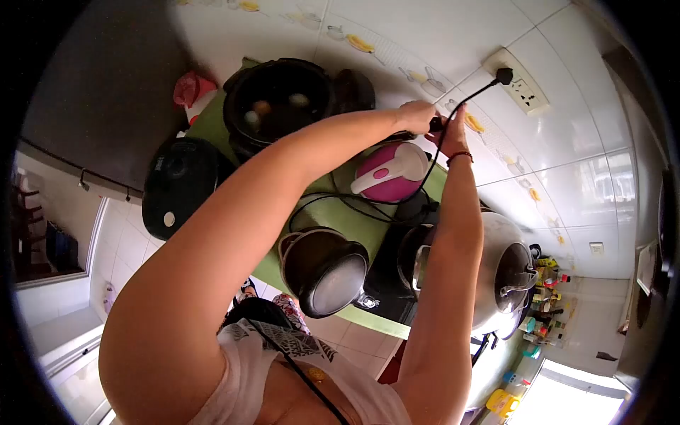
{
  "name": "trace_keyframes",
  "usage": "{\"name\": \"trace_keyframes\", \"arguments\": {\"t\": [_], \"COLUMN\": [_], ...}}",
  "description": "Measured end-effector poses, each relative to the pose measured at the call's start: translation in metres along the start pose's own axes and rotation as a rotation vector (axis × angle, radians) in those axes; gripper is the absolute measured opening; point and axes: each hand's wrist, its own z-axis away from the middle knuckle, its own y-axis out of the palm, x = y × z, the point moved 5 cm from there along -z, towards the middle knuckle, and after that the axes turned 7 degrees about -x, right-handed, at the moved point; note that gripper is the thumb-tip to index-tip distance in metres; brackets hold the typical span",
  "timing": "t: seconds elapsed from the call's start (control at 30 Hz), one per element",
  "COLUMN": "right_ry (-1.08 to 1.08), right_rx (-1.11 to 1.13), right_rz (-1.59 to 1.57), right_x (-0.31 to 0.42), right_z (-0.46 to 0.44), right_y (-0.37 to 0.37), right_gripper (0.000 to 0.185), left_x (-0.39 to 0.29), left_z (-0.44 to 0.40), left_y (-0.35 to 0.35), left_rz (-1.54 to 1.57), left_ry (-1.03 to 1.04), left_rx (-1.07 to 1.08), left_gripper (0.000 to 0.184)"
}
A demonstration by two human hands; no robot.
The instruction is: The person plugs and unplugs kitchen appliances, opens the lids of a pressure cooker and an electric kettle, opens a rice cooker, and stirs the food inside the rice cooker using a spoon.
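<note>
One black plug (503,76) sits in the wall socket (523,91) at two o'clock in the head view, so that connection is made. Between one and two o'clock, the left hand (416,116) curls inward beside a black piece (435,125), and the right hand (453,134) meets it with a finger raised near the cord (444,134); whether either pinches the piece, I cannot tell. It lies between the hands, apart from the socket. How much is left, the view does not show.
</note>
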Motion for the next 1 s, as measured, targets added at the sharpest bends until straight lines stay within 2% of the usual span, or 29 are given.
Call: {"name": "trace_keyframes", "arguments": {"t": [0.03, 0.1, 0.13, 0.17, 0.23, 0.3, 0.37, 0.4, 0.43, 0.47, 0.5, 0.57, 0.6, 0.63, 0.67, 0.7, 0.77, 0.83, 0.87, 0.97, 1.0], "right_ry": [-0.003, -0.004, -0.009, -0.032, -0.156, -0.182, -0.399, -0.468, -0.54, -0.567, -0.562, -0.492, -0.573, -0.575, -0.841, -1.113, -1.056, -0.933, -0.935, -0.976, -1.103], "right_rx": [0.114, -0.022, 0.063, -0.004, -0.133, -0.26, -0.353, -0.454, -0.555, -0.597, -0.598, -0.92, -1.073, -1.067, -1.053, -1.029, -0.96, -1.239, -1.238, -1.19, -1.015], "right_rz": [-0.042, -0.059, -0.055, -0.056, 0.138, 0.162, 0.062, 0.064, 0.067, 0.102, 0.103, 0.715, 0.748, 0.75, 0.8, 0.837, 0.948, 1.116, 1.111, 1.172, 1.128], "right_x": [-0.001, -0.001, 0.002, 0.006, 0.009, 0.011, 0.016, 0.016, 0.02, 0.021, 0.02, 0.026, 0.029, 0.025, 0.029, 0.033, 0.028, 0.025, 0.024, 0.021, 0.018], "right_z": [0.003, 0.008, 0.021, 0.034, 0.022, 0.029, 0.023, 0.022, 0.025, 0.029, 0.031, 0.041, 0.066, 0.065, 0.07, 0.08, 0.083, 0.103, 0.106, 0.101, 0.093], "right_y": [0.006, 0.01, 0.022, 0.028, 0.017, 0.008, -0.003, -0.006, -0.007, -0.01, -0.009, -0.008, 0.007, 0.011, 0.023, 0.038, 0.049, 0.062, 0.062, 0.058, 0.059], "right_gripper": [0.101, 0.093, 0.096, 0.097, 0.097, 0.095, 0.086, 0.087, 0.09, 0.074, 0.074, 0.05, 0.034, 0.034, 0.033, 0.033, 0.046, 0.048, 0.048, 0.055, 0.057], "left_x": [0.003, 0.006, 0.007, 0.009, 0.012, 0.018, 0.052, 0.044, 0.047, 0.05, 0.054, 0.059, 0.056, 0.054, 0.052, 0.05, 0.044, 0.04, 0.042, 0.044, 0.045], "left_z": [-0.002, -0.005, -0.003, 0.0, -0.001, -0.005, -0.016, -0.007, -0.003, 0.001, 0.002, -0.002, -0.002, -0.003, -0.003, -0.005, -0.006, -0.006, -0.007, -0.011, -0.012], "left_y": [0.013, 0.027, 0.025, 0.022, 0.022, 0.015, 0.015, -0.005, -0.014, -0.019, -0.021, -0.019, -0.021, -0.021, -0.019, -0.016, -0.011, -0.006, -0.003, 0.0, 0.0], "left_rz": [-0.05, -0.099, -0.114, -0.131, -0.108, -0.079, 0.076, 0.072, 0.111, 0.081, 0.052, 0.002, -0.052, -0.108, -0.079, -0.149, -0.139, -0.097, -0.094, -0.071, -0.049], "left_ry": [-0.008, -0.064, -0.108, -0.15, -0.108, -0.061, -0.186, -0.149, -0.173, -0.202, -0.231, -0.158, -0.16, -0.162, -0.193, -0.221, -0.217, -0.088, -0.077, -0.078, -0.099], "left_rx": [0.037, 0.023, -0.023, -0.069, -0.044, -0.058, -0.242, -0.2, -0.268, -0.261, -0.255, -0.298, -0.248, -0.198, -0.139, -0.102, -0.035, -0.098, -0.128, -0.119, -0.081], "left_gripper": [0.031, 0.034, 0.033, 0.033, 0.033, 0.034, 0.033, 0.032, 0.033, 0.035, 0.038, 0.039, 0.04, 0.041, 0.054, 0.055, 0.055, 0.047, 0.047, 0.046, 0.045]}}
